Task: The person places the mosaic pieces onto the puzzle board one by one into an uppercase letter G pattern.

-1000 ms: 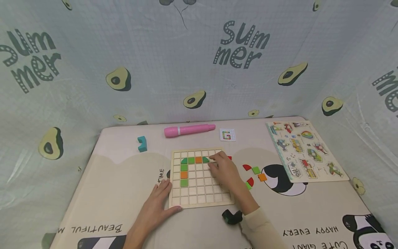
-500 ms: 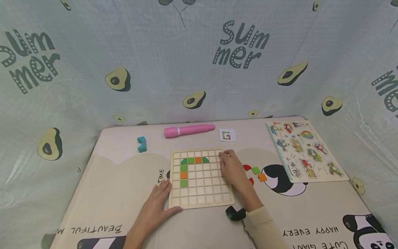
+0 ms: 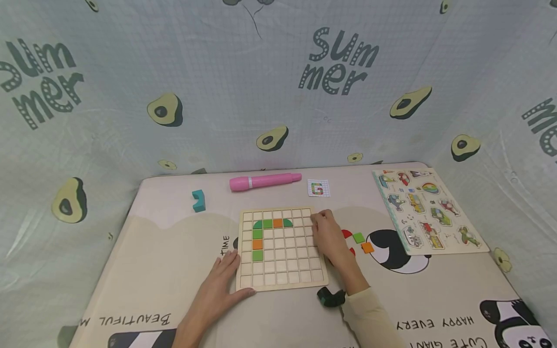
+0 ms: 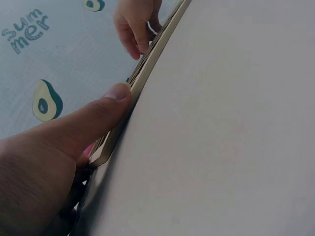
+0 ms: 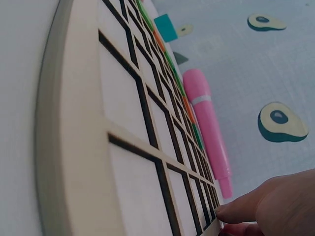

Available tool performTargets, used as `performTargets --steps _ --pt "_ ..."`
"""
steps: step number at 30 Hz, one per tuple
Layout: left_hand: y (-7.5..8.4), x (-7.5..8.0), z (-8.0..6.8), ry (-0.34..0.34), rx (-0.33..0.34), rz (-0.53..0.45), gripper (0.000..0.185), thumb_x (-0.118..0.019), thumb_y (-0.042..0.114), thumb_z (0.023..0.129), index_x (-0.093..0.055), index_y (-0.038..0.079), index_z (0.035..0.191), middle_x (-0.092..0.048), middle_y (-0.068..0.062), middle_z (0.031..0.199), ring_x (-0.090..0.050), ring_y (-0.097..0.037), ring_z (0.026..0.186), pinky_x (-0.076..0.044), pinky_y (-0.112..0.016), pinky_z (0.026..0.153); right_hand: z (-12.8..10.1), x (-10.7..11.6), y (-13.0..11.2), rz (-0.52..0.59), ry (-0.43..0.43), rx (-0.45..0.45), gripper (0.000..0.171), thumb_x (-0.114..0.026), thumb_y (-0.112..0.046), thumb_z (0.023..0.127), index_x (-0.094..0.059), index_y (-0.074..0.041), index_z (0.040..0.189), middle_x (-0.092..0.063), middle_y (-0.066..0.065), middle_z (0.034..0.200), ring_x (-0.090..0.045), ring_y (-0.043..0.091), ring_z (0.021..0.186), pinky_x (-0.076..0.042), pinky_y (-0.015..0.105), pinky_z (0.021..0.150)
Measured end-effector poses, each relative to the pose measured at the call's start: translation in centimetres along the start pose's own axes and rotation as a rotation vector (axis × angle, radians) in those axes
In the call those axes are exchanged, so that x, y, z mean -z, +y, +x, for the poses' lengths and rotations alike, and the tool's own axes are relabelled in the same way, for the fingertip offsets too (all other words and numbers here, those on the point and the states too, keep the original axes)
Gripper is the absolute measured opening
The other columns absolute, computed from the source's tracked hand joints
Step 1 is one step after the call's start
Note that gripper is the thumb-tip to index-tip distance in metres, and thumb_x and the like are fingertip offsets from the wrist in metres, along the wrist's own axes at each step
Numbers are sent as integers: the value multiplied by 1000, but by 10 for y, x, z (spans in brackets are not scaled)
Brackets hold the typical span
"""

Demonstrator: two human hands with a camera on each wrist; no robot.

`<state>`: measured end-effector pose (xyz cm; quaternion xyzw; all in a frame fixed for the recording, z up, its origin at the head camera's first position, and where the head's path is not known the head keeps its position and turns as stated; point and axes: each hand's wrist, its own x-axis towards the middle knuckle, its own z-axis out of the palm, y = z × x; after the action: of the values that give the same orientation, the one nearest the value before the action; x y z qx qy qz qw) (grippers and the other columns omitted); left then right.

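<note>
A wooden grid board (image 3: 283, 270) (image 5: 123, 147) lies on the mat with green and orange tiles (image 3: 267, 224) along its top row and left column. My left hand (image 3: 217, 290) (image 4: 74, 142) lies flat at the board's near left corner, its thumb pressed against the front edge. At the far right corner my right hand (image 3: 328, 234) (image 5: 275, 201) curls its fingers down, and something red shows under the fingertip in the right wrist view. Loose red (image 3: 345, 234), green (image 3: 359, 237) and orange (image 3: 367, 247) tiles lie just right of that hand.
A pink marker (image 3: 265, 181) (image 5: 204, 113), a teal block (image 3: 198, 200) and a small pattern card (image 3: 318, 188) lie behind the board. A picture puzzle board (image 3: 428, 210) sits at the right. Avocado-print walls enclose the mat.
My right hand has left the green tile in the top row and slid right to the board's far right corner, covering the red tile there. The left hand has stayed put.
</note>
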<state>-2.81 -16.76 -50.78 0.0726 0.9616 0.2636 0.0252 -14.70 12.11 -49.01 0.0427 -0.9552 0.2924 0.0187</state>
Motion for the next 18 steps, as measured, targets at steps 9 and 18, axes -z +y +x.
performTargets --steps 9,18 --pt "-1 -1 -1 5 -9 0 97 -78 62 74 -50 2 146 -45 -12 156 -37 -28 149 -23 -41 129 0 0 4 16 -13 -29 29 -56 -8 100 -65 2 125 -52 21 127 -65 30 94 -63 45 89" --pt "-2 0 -1 10 -14 2 98 -77 63 74 -49 3 147 -46 -11 156 -37 -27 150 -22 -41 129 2 5 8 -17 -58 -108 31 -54 -6 100 -61 3 129 -48 25 130 -62 33 97 -61 49 95"
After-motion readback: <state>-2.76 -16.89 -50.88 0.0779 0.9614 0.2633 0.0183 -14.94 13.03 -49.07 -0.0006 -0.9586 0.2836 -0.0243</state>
